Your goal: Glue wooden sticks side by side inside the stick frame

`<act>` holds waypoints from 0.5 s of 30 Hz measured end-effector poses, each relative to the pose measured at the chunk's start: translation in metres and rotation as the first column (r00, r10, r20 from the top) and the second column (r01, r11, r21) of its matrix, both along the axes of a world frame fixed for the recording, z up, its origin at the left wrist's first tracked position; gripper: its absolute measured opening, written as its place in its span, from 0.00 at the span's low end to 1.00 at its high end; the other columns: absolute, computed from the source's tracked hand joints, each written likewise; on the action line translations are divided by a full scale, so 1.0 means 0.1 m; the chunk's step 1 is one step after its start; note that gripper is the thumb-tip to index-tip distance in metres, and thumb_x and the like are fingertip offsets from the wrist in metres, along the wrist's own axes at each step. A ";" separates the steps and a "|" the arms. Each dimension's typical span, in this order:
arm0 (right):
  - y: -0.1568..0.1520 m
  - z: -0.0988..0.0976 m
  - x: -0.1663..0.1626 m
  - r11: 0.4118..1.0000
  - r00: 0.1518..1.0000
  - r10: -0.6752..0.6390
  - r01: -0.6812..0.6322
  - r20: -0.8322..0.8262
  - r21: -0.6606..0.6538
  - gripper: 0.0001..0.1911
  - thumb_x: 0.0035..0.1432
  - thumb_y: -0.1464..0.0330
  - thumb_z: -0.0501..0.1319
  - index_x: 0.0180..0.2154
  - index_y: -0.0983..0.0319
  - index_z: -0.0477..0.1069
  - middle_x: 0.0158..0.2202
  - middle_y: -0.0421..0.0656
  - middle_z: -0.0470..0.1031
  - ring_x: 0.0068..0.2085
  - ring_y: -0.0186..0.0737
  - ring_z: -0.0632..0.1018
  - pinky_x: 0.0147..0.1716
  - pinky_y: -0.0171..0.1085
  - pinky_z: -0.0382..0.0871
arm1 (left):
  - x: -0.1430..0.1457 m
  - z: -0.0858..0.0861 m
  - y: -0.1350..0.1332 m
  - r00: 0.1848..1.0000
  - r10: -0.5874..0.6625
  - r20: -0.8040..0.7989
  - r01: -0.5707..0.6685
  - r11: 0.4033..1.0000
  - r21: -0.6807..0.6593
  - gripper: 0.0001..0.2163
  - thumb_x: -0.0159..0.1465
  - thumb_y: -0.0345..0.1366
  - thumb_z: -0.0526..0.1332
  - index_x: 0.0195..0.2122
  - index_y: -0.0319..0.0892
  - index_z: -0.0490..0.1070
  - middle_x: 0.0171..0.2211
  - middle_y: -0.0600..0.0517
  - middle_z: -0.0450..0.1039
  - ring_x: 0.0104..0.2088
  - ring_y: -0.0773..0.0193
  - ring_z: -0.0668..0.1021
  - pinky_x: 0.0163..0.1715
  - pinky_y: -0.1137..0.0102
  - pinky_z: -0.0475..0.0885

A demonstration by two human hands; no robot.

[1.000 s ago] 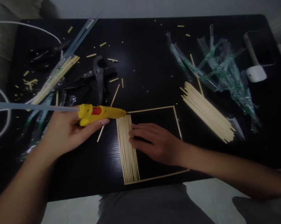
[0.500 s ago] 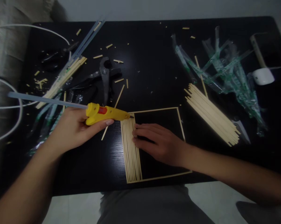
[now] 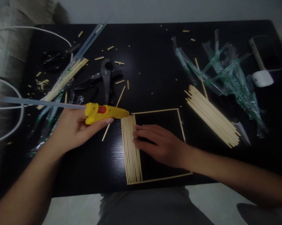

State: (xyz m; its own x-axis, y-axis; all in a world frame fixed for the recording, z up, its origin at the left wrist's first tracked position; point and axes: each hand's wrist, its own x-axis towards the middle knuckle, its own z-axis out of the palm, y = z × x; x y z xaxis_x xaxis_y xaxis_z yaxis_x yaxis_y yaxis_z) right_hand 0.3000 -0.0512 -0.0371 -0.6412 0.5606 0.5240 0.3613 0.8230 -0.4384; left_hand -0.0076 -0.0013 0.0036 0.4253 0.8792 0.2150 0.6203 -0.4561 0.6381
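Note:
My left hand (image 3: pixel 72 131) is closed round a yellow glue gun (image 3: pixel 103 112) with a long glue stick (image 3: pixel 42 102) sticking out to the left. The gun's nozzle points at the top left corner of a square stick frame (image 3: pixel 181 123) lying on the black table (image 3: pixel 150 72). A row of several bamboo sticks (image 3: pixel 131 150) fills the frame's left side. My right hand (image 3: pixel 158 144) lies flat inside the frame, fingers stretched out and pressing against the row's right edge.
A loose bundle of sticks (image 3: pixel 212 116) lies to the right, with green plastic wrappers (image 3: pixel 225 72) behind it. Black pliers (image 3: pixel 105 76), more sticks (image 3: pixel 63 79) and cut scraps are at the back left. A white cable (image 3: pixel 12 103) loops at the left edge.
The glue gun's nozzle has stayed at the frame's top left corner, shifting only slightly. My right hand has kept its place against the sticks. The view has moved a little.

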 end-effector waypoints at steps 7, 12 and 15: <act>-0.03 0.00 0.00 0.985 1.000 -0.009 0.008 -0.004 -0.170 0.10 0.80 0.70 0.61 0.53 0.61 0.82 0.54 0.47 0.87 0.61 0.47 0.85 0.61 0.49 0.84 | -0.05 0.01 -0.01 1.000 -0.012 -0.013 0.011 0.998 -0.068 0.13 0.70 0.53 0.70 0.41 0.50 0.88 0.23 0.58 0.79 0.15 0.72 0.68 0.14 0.74 0.61; -0.07 0.02 -0.02 0.879 0.997 -0.069 0.041 -0.042 -0.475 0.12 0.80 0.64 0.62 0.57 0.58 0.80 0.57 0.47 0.87 0.63 0.48 0.84 0.65 0.52 0.81 | -0.05 0.01 -0.01 0.999 -0.025 0.020 0.028 0.992 -0.123 0.11 0.69 0.52 0.72 0.43 0.54 0.88 0.28 0.57 0.83 0.15 0.70 0.72 0.13 0.73 0.64; -0.07 0.03 -0.01 0.847 0.997 -0.066 0.037 -0.036 -0.530 0.13 0.80 0.63 0.62 0.59 0.60 0.79 0.59 0.49 0.86 0.64 0.49 0.83 0.67 0.53 0.79 | -0.04 -0.04 -0.01 0.999 0.029 0.018 -0.027 0.993 -0.114 0.12 0.69 0.54 0.71 0.42 0.53 0.88 0.30 0.56 0.85 0.20 0.66 0.79 0.18 0.73 0.72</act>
State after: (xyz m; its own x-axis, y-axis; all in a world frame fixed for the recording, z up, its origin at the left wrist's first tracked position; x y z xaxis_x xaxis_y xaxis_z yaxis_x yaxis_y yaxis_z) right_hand 0.2990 -0.0583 -0.0344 -0.5843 0.7935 0.1700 0.3623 0.4426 -0.8203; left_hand -0.0113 -0.0027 -0.0006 0.3967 0.9099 0.1211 0.6191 -0.3626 0.6966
